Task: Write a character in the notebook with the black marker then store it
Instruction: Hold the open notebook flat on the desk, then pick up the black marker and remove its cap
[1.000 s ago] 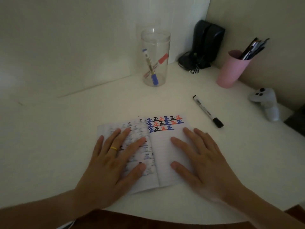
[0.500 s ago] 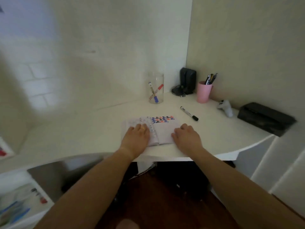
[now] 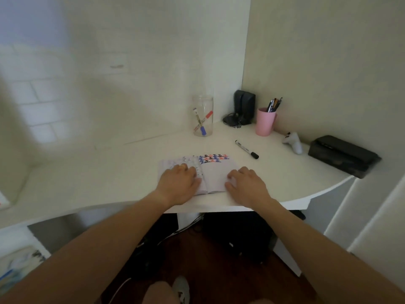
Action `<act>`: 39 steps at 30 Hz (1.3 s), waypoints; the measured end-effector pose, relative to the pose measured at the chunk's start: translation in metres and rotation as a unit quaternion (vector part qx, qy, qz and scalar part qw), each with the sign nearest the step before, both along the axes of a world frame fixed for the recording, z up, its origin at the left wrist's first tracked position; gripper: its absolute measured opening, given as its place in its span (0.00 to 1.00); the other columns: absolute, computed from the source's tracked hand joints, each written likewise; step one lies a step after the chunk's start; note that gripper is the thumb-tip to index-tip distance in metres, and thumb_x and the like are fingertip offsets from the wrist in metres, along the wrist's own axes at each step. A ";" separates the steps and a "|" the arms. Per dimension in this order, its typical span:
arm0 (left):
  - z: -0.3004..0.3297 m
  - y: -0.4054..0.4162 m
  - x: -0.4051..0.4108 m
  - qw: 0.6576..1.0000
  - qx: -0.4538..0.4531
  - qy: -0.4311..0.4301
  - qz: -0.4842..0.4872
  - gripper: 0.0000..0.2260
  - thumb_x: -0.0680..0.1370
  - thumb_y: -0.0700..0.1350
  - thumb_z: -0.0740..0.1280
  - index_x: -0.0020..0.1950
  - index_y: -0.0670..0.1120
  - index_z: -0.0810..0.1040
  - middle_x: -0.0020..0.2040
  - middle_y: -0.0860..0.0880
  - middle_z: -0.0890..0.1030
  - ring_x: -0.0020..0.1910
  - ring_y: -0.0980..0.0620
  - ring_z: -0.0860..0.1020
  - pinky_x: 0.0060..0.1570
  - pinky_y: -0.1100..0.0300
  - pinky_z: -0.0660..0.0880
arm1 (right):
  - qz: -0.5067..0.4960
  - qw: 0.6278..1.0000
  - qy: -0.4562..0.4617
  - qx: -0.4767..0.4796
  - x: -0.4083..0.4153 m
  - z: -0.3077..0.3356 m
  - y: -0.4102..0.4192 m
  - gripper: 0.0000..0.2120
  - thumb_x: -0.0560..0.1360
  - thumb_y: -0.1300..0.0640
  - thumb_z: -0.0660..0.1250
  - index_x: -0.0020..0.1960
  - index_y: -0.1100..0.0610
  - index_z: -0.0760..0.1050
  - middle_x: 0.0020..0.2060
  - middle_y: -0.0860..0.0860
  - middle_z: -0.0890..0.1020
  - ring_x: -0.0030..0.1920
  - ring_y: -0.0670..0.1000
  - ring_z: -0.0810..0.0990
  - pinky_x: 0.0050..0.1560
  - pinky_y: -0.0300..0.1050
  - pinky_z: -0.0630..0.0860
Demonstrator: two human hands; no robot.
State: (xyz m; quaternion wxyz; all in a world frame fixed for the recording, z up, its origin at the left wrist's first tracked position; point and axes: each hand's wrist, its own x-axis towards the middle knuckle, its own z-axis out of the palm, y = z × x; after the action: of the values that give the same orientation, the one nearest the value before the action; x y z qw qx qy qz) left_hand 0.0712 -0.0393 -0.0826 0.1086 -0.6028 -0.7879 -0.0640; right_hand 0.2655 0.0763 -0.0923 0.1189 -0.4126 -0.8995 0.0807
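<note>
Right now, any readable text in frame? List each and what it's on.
"正" repeated in black, blue and red, in three rows at the top of the right page of the notebook.
Left page of the notebook: faint marks, too blurred to read.
Black marker barrel: print too small to read.
Blue marker and red marker in the clear jar: labels too small to read.
Nothing else legible.

White desk (image 3: 122,172) bears notebook (image 3: 215,174), black marker (image 3: 247,149), jar (image 3: 203,116), pink cup (image 3: 265,121).
</note>
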 end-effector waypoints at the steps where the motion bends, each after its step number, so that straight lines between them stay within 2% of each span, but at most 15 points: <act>1: -0.002 0.009 -0.004 0.999 0.027 -0.006 -0.016 0.21 0.80 0.58 0.54 0.60 0.47 0.77 0.60 0.43 0.80 0.57 0.42 0.78 0.52 0.48 0.77 | 0.000 1.000 -0.022 0.019 -0.004 0.001 0.006 0.19 0.80 0.45 0.58 0.67 0.52 0.73 0.63 0.56 0.76 0.61 0.59 0.74 0.59 0.51 0.74; 3: -0.006 0.029 -0.016 0.996 0.042 -0.049 -0.053 0.24 0.78 0.62 0.53 0.65 0.52 0.76 0.68 0.44 0.77 0.67 0.42 0.74 0.61 0.46 0.74 | 0.003 0.998 -0.051 0.044 -0.015 0.003 0.021 0.18 0.80 0.45 0.57 0.66 0.52 0.73 0.62 0.56 0.76 0.60 0.58 0.74 0.58 0.51 0.74; 5: -0.011 0.049 -0.027 0.994 -0.002 -0.064 -0.084 0.27 0.76 0.66 0.50 0.71 0.59 0.70 0.77 0.46 0.67 0.77 0.44 0.62 0.73 0.44 0.63 | 0.004 0.997 -0.055 0.062 -0.024 0.004 0.041 0.19 0.81 0.46 0.58 0.67 0.52 0.73 0.63 0.55 0.76 0.62 0.58 0.73 0.58 0.50 0.73; 8: -0.022 0.075 -0.045 0.991 -0.064 -0.063 -0.097 0.28 0.76 0.71 0.47 0.75 0.66 0.59 0.81 0.51 0.58 0.80 0.47 0.52 0.77 0.41 0.51 | -0.010 0.994 -0.048 0.097 -0.039 0.006 0.080 0.20 0.82 0.47 0.57 0.72 0.50 0.71 0.69 0.54 0.73 0.67 0.58 0.71 0.63 0.52 0.72; 12: -0.026 0.097 -0.073 0.993 -0.066 -0.052 -0.086 0.31 0.73 0.75 0.43 0.75 0.68 0.56 0.81 0.53 0.59 0.80 0.48 0.54 0.75 0.41 0.56 | -0.053 0.990 -0.085 0.094 -0.063 0.001 0.130 0.23 0.83 0.48 0.55 0.77 0.49 0.64 0.75 0.57 0.67 0.69 0.61 0.70 0.64 0.56 0.72; 14: -0.018 0.107 -0.085 0.994 -0.057 -0.029 -0.087 0.31 0.72 0.75 0.46 0.73 0.68 0.61 0.77 0.53 0.66 0.77 0.48 0.60 0.71 0.43 0.63 | -0.063 0.989 -0.101 0.091 -0.074 -0.002 0.150 0.24 0.83 0.49 0.54 0.78 0.50 0.61 0.75 0.59 0.66 0.68 0.63 0.71 0.63 0.57 0.72; 17: -0.006 0.127 -0.100 0.992 -0.037 0.005 -0.118 0.28 0.72 0.74 0.50 0.67 0.66 0.70 0.66 0.53 0.75 0.65 0.49 0.69 0.61 0.48 0.68 | -0.078 0.985 -0.117 0.103 -0.092 -0.004 0.172 0.23 0.83 0.52 0.54 0.77 0.52 0.62 0.69 0.60 0.71 0.63 0.63 0.74 0.58 0.57 0.74; 21: -0.012 0.144 -0.116 0.987 -0.027 -0.079 -0.136 0.23 0.73 0.72 0.54 0.63 0.65 0.72 0.65 0.54 0.74 0.64 0.52 0.69 0.62 0.49 0.69 | -0.108 0.977 -0.122 0.137 -0.107 -0.010 0.180 0.18 0.79 0.60 0.57 0.68 0.56 0.71 0.57 0.58 0.79 0.56 0.62 0.76 0.48 0.51 0.71; 25: -0.015 0.148 -0.119 0.983 -0.043 -0.115 -0.135 0.23 0.72 0.72 0.54 0.63 0.67 0.71 0.68 0.57 0.72 0.64 0.54 0.70 0.63 0.48 0.70 | -0.053 0.987 -0.088 0.123 -0.108 -0.008 0.183 0.23 0.74 0.68 0.58 0.67 0.57 0.73 0.56 0.57 0.80 0.58 0.60 0.74 0.53 0.52 0.75; 27: -0.013 0.147 -0.119 0.982 -0.042 -0.118 -0.144 0.23 0.72 0.73 0.55 0.64 0.67 0.70 0.67 0.58 0.73 0.64 0.55 0.70 0.63 0.48 0.70 | -0.022 0.992 -0.039 0.121 -0.109 -0.006 0.183 0.25 0.75 0.68 0.59 0.70 0.55 0.73 0.57 0.56 0.82 0.58 0.59 0.75 0.56 0.52 0.74; 29: -0.012 0.145 -0.119 0.981 -0.041 -0.122 -0.145 0.24 0.71 0.74 0.56 0.64 0.67 0.71 0.67 0.58 0.73 0.63 0.55 0.70 0.63 0.49 0.70 | 0.002 0.993 0.067 0.101 -0.112 -0.005 0.181 0.25 0.77 0.67 0.64 0.73 0.52 0.72 0.58 0.54 0.83 0.57 0.56 0.79 0.59 0.49 0.75; 32: -0.010 0.141 -0.115 0.981 -0.036 -0.122 -0.148 0.26 0.70 0.75 0.58 0.63 0.66 0.73 0.65 0.58 0.73 0.61 0.56 0.71 0.62 0.52 0.69 | 0.030 0.965 0.261 0.011 -0.115 -0.002 0.170 0.24 0.76 0.60 0.72 0.71 0.52 0.75 0.52 0.46 0.84 0.50 0.45 0.82 0.54 0.30 0.75; 34: -0.009 0.139 -0.113 0.981 -0.027 -0.121 -0.151 0.25 0.69 0.75 0.60 0.62 0.66 0.74 0.64 0.59 0.74 0.60 0.57 0.71 0.60 0.54 0.69 | 0.036 0.929 0.358 -0.081 -0.119 0.001 0.162 0.21 0.75 0.57 0.74 0.67 0.51 0.78 0.48 0.42 0.83 0.48 0.42 0.82 0.46 0.24 0.75; 37: -0.007 0.136 -0.109 0.982 -0.010 -0.118 -0.147 0.23 0.68 0.76 0.60 0.55 0.65 0.74 0.59 0.60 0.74 0.56 0.57 0.73 0.59 0.54 0.72 | 0.018 0.857 0.447 -0.256 -0.119 0.004 0.154 0.11 0.77 0.52 0.71 0.58 0.53 0.84 0.38 0.45 0.82 0.36 0.44 0.79 0.34 0.30 0.77; 39: -0.007 0.136 -0.106 0.984 0.001 -0.109 -0.141 0.23 0.68 0.77 0.58 0.52 0.64 0.74 0.58 0.60 0.75 0.53 0.57 0.73 0.57 0.55 0.73 | 0.030 0.789 0.478 -0.384 -0.117 0.004 0.151 0.11 0.78 0.53 0.70 0.51 0.61 0.83 0.28 0.49 0.72 0.25 0.47 0.68 0.24 0.36 0.66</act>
State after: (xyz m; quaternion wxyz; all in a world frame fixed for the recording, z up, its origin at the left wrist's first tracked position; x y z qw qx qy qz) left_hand -0.0347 0.0964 -0.0893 0.0125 -0.6971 -0.7021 -0.1448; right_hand 0.1488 0.2271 -0.0881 0.3630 -0.3055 -0.6344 0.6103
